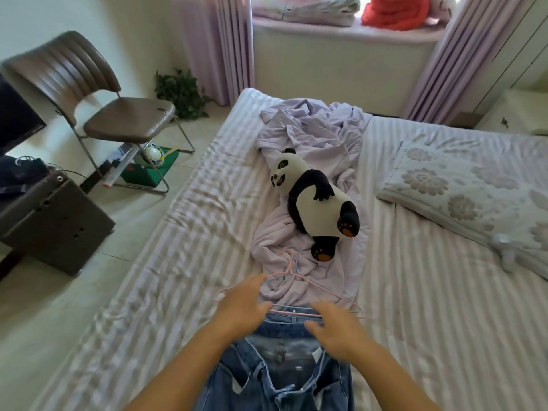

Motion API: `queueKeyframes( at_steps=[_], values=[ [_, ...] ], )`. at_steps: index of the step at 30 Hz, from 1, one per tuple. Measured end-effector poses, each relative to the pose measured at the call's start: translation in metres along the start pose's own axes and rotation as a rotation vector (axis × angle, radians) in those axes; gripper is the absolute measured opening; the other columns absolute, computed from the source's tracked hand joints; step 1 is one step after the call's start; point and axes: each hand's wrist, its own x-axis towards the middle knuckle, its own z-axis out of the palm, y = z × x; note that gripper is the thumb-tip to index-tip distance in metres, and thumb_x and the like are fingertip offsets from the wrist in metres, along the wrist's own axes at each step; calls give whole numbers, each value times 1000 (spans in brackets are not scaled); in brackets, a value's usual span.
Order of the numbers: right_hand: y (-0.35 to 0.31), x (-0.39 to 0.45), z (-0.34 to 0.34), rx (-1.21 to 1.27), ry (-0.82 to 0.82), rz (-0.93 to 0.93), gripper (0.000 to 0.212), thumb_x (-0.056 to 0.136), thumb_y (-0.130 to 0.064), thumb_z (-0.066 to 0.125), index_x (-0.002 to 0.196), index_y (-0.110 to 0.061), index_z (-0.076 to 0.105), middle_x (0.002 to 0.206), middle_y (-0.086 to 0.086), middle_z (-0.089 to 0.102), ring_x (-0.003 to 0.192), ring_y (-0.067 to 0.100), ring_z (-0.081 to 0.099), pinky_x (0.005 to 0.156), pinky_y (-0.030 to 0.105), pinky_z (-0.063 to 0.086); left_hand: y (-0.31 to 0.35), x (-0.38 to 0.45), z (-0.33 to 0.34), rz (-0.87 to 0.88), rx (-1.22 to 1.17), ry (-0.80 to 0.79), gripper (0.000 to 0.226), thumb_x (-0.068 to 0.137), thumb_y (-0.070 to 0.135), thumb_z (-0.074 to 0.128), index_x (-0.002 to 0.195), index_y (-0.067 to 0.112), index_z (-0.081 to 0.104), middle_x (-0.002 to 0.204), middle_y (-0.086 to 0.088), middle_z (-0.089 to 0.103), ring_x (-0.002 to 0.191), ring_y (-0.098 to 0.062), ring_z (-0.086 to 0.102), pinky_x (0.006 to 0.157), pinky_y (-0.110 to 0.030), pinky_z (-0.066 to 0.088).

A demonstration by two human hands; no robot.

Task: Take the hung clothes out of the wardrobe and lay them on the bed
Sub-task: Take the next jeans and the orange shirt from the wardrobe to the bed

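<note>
While the striped bed [415,307] fills most of the view, a brown chair [98,93] stands on the floor to its left and a flowered pillow [474,191] lies on its right side. Along the middle of the mattress runs a crumpled lilac garment [314,143], and a plush panda [317,200] lies on top of it. Nearer the camera, blue jeans [275,375] lie flat on the bed, their waistband draped over the bar of a thin pink hanger [299,277] whose hook rests on the lilac cloth. Over the waistband is the left hand [241,307], fingers straight and loosely spread, at the hanger's left shoulder. Just beside it is the right hand [338,330], fingers likewise spread and relaxed, above the jeans; whether either hand touches the fabric cannot be told.
</note>
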Motion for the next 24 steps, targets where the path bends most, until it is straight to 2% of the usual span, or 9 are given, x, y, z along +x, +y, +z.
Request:
queueKeyframes(
  at_steps=[2, 6, 10, 15, 18, 19, 22, 24],
  values=[
    [-26, -41, -21, -21, 35, -19, 26, 98, -39, 53, 117, -21, 57, 113, -2, 62, 99, 17, 60, 86, 34, 49, 18, -45, -28, 60, 59, 21, 64, 92, 39, 58, 150, 29, 31, 150, 8, 41, 132, -15, 45, 104, -33, 41],
    [-81, -128, -56, -66, 100, -94, 50, 98, -46, 52, 138, -18, 43, 136, 1, 55, 122, 21, 53, 99, 33, 44, 38, -132, -74, 38, 184, -16, 60, 89, 49, 59, 143, 32, 39, 131, 3, 59, 112, -17, 59, 92, -36, 50],
    [-124, -196, -74, -167, 151, -194, 68, 96, -54, 50, 152, -23, 26, 146, 1, 47, 129, 21, 48, 101, 35, 43, 41, -203, -111, 6, 290, -6, 65, 90, 53, 57, 144, 22, 39, 144, -1, 48, 128, -21, 48, 102, -37, 42],
    [-169, -263, -82, -268, 168, -264, 67, 93, -58, 52, 147, -23, 34, 141, 2, 51, 123, 24, 51, 96, 36, 45, 41, -294, -149, -5, 292, 93, 71, 91, 53, 56, 151, 24, 29, 154, 1, 36, 138, -20, 38, 109, -36, 36],
    [-199, -292, -87, -343, 168, -324, 57, 92, -59, 52, 133, -20, 45, 123, 2, 59, 107, 22, 57, 84, 36, 48, 32, -351, -164, -76, 273, 132, 73, 90, 56, 56, 151, 27, 27, 155, 2, 33, 138, -20, 37, 111, -37, 34],
    [-210, -302, -87, -351, 164, -349, 56, 93, -58, 51, 133, -20, 45, 125, 3, 59, 109, 22, 57, 85, 36, 47, 29, -371, -166, -104, 270, 146, 73, 90, 56, 55, 151, 27, 27, 155, 2, 33, 138, -20, 37, 111, -37, 34],
    [-239, -335, -85, -362, 160, -470, 58, 97, -52, 48, 145, -21, 37, 142, 6, 49, 127, 24, 49, 102, 38, 42, 25, -436, -169, -189, 248, 233, 71, 92, 55, 55, 151, 25, 28, 155, 1, 33, 138, -21, 37, 111, -37, 33],
    [-253, -358, -78, -326, 186, -591, 55, 99, -47, 49, 147, -23, 38, 146, 4, 48, 131, 22, 47, 107, 38, 39, 26, -479, -161, -252, 228, 289, 71, 91, 55, 55, 150, 25, 29, 155, 1, 34, 138, -22, 37, 111, -38, 34]
  ],
)
